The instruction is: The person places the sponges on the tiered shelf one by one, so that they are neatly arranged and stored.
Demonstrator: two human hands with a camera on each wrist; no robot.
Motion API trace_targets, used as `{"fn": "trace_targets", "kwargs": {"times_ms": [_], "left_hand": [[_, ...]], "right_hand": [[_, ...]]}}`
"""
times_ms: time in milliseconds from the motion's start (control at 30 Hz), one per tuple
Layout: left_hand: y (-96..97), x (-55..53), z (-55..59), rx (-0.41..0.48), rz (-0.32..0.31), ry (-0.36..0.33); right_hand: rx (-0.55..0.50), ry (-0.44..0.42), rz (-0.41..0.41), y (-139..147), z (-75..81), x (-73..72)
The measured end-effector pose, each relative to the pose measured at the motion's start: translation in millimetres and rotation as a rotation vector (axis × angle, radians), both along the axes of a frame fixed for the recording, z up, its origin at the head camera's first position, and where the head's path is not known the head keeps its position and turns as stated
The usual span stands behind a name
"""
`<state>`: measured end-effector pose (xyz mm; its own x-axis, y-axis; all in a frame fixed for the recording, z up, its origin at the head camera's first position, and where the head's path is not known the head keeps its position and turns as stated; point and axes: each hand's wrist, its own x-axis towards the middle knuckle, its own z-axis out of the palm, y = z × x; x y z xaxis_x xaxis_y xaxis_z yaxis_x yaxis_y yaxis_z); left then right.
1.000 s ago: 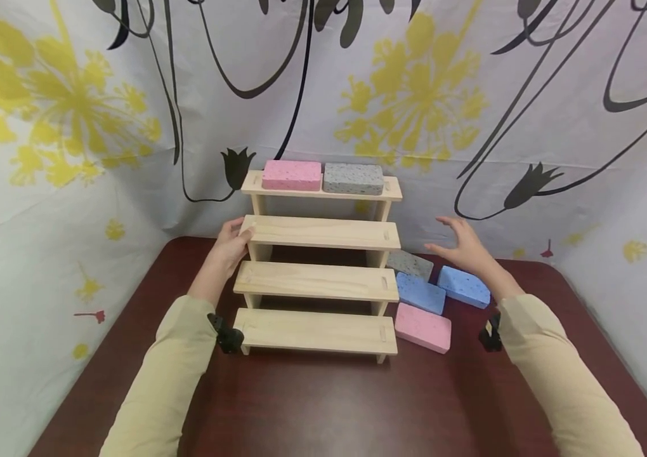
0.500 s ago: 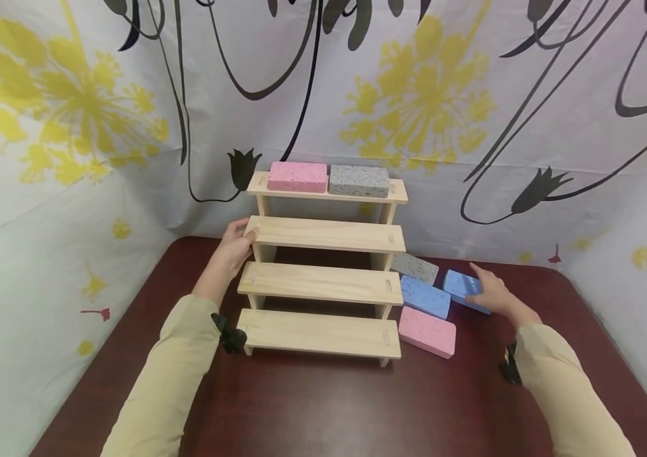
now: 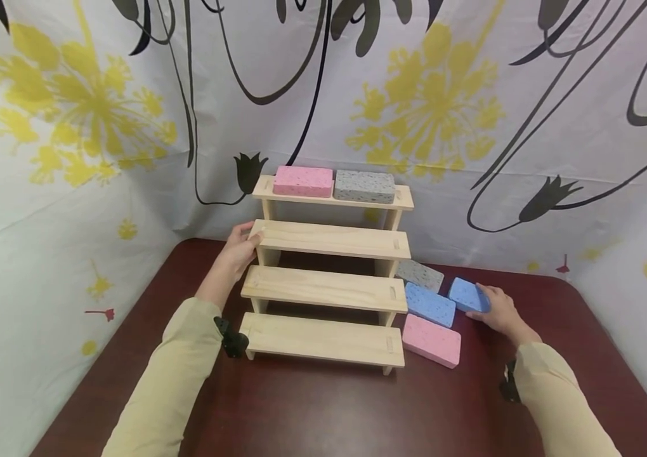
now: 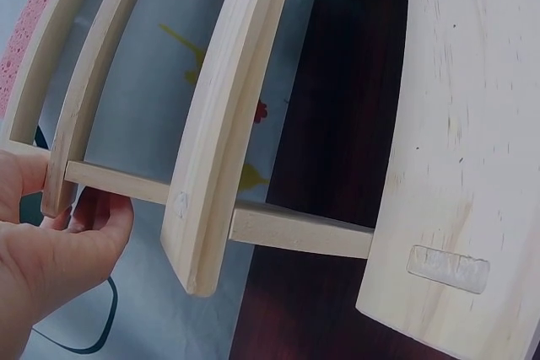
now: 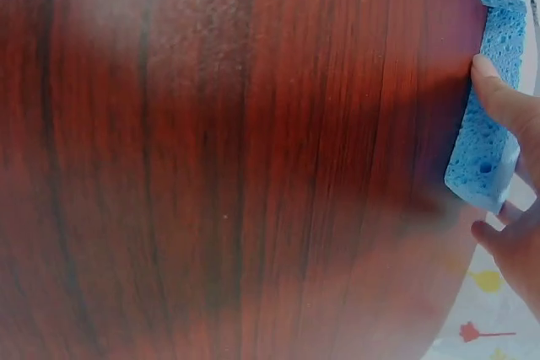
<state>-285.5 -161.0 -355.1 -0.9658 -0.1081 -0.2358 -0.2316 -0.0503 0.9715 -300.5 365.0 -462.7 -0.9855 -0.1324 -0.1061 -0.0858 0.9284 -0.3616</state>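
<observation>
A stepped wooden rack (image 3: 323, 285) stands on the table. My left hand (image 3: 238, 252) grips the left end of its second board from the top, thumb above and fingers beneath, as the left wrist view shows at the board's end (image 4: 57, 196). On the right, my right hand (image 3: 499, 310) holds a blue sponge (image 3: 468, 296) lying on the table. In the right wrist view the thumb presses one side of this sponge (image 5: 485, 141); the fingers are partly cut off by the frame. On the top board lie a pink sponge (image 3: 303, 182) and a grey sponge (image 3: 365, 186).
Beside the rack's right side lie another grey sponge (image 3: 419, 275), a second blue sponge (image 3: 429, 304) and another pink sponge (image 3: 432, 341). The dark red-brown table (image 3: 323, 412) extends in front. Behind it hangs a white cloth (image 3: 415, 82) with yellow and dark plant prints.
My right hand has come down from above the table onto the blue sponge at the far right and taken hold of it. The left hand keeps its grip on the rack.
</observation>
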Motion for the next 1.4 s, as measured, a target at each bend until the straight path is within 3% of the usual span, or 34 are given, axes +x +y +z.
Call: {"fn": "trace_targets", "kwargs": {"times_ms": [333,600,900,1200,1400], "left_hand": [[1.4,-0.3,-1.5,0.003,-0.007,0.000],[-1.6,0.8,-1.9,-0.016,-0.007,0.012],[-1.0,1.2,-1.4,-0.023,-0.013,0.002],[0.9,0.0,-0.5,-0.016,-0.017,0.000],[0.8,-0.2,0.2,-0.015,-0.021,-0.005]], "right_hand": [[-0.017,0.019,-0.116,9,1.9,5.6],[-0.018,0.081,-0.075,3,16.0,4.4],[-0.037,0.160,0.043,-17,54.5,6.7],[-0.073,0.316,0.175,-42,99.8,15.1],[-0.102,0.347,0.209,-61,123.0,21.0]]}}
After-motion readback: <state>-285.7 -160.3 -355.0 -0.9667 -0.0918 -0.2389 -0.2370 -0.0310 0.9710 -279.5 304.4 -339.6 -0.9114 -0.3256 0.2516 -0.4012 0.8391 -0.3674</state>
